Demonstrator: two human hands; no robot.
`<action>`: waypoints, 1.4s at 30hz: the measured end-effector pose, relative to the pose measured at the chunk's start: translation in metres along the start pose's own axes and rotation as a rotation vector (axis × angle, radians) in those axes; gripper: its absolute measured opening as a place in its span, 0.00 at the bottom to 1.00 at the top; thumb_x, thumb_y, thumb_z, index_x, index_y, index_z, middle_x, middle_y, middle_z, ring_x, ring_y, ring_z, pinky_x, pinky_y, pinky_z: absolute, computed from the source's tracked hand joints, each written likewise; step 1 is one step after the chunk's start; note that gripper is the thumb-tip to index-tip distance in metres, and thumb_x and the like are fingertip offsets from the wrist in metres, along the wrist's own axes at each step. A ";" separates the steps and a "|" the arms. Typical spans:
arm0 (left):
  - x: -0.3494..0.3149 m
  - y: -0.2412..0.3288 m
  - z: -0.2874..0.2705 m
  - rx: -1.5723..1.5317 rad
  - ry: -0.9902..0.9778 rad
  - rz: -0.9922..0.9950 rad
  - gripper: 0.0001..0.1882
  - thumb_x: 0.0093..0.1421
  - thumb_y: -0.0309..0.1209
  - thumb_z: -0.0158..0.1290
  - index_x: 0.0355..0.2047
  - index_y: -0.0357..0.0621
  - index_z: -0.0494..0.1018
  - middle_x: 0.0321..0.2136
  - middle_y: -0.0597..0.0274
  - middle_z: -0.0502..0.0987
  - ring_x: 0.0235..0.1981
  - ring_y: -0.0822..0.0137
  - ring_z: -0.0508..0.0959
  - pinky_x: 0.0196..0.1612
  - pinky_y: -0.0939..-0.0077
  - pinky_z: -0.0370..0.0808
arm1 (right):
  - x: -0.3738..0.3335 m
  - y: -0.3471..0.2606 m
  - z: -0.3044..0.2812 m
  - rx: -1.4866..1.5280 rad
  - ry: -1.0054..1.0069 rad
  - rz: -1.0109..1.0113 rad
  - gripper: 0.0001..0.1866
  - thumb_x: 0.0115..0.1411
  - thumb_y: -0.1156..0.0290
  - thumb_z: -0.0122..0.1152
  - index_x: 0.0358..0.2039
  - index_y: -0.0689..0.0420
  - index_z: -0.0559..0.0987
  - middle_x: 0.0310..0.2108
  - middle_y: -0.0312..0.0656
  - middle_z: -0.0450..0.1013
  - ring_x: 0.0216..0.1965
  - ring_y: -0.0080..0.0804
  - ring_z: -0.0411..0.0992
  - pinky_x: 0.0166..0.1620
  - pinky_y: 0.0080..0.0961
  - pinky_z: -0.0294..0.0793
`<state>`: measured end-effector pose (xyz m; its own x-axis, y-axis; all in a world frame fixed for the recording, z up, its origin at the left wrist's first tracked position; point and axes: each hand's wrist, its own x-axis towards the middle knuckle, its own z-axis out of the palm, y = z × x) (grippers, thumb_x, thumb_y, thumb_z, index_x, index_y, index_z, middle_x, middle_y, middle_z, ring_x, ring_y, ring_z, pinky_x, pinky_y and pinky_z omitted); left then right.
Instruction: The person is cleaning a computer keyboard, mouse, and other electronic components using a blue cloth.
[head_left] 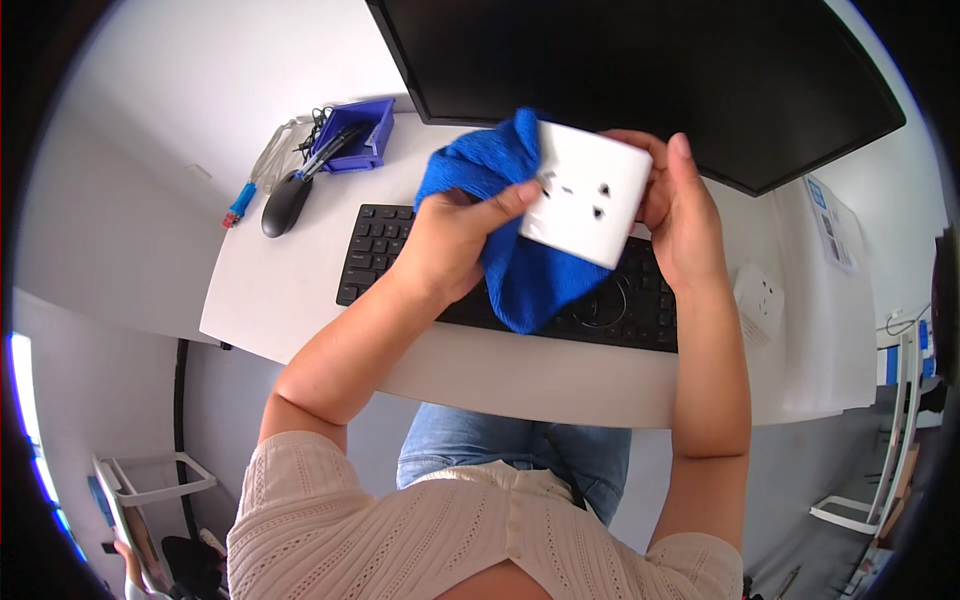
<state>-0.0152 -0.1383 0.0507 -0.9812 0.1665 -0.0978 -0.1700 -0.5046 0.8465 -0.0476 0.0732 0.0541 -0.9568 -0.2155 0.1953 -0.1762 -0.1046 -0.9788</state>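
A white square wall socket (590, 190) with dark pin holes is held up over the keyboard, its face toward me. My left hand (455, 240) grips its left side, thumb pressed on the front. Bunched in that same hand is a blue cloth (490, 160), which wraps the socket's left edge and hangs down below it. My right hand (685, 210) is at the socket's right edge, fingers curled partly behind it and thumb raised off the face. The socket hides some of those fingertips.
Beneath my hands lies a black keyboard (368, 255); a black monitor (640, 60) stands behind. On the left are a black mouse (287, 205), a purple tray (370, 140) with pens, and a cable (262, 170). Another white socket (762, 298) sits right, beside a white printed sheet (830, 225).
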 end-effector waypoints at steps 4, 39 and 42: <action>0.011 -0.017 -0.009 -0.031 0.018 0.090 0.19 0.63 0.25 0.61 0.53 0.32 0.73 0.47 0.53 0.80 0.48 0.62 0.80 0.54 0.66 0.77 | -0.007 0.020 0.012 -0.476 0.069 -0.195 0.21 0.70 0.53 0.57 0.49 0.60 0.76 0.36 0.44 0.79 0.34 0.27 0.75 0.38 0.25 0.74; 0.009 0.002 -0.018 0.988 -0.120 -0.090 0.24 0.63 0.45 0.62 0.36 0.29 0.80 0.28 0.60 0.80 0.32 0.75 0.77 0.37 0.80 0.75 | -0.014 -0.007 0.002 -0.562 -0.120 -0.280 0.20 0.66 0.61 0.64 0.52 0.60 0.77 0.40 0.48 0.81 0.38 0.33 0.82 0.38 0.24 0.79; 0.004 -0.004 -0.013 0.810 -0.109 0.191 0.31 0.66 0.53 0.56 0.31 0.29 0.80 0.27 0.60 0.79 0.31 0.75 0.76 0.36 0.79 0.73 | -0.012 0.001 0.006 -0.500 -0.101 -0.226 0.21 0.66 0.61 0.63 0.54 0.61 0.77 0.41 0.48 0.81 0.40 0.34 0.82 0.40 0.25 0.79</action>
<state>-0.0193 -0.1464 0.0407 -0.9650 0.2421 0.1009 0.1570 0.2250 0.9616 -0.0345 0.0697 0.0511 -0.8598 -0.3359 0.3845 -0.4862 0.3086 -0.8175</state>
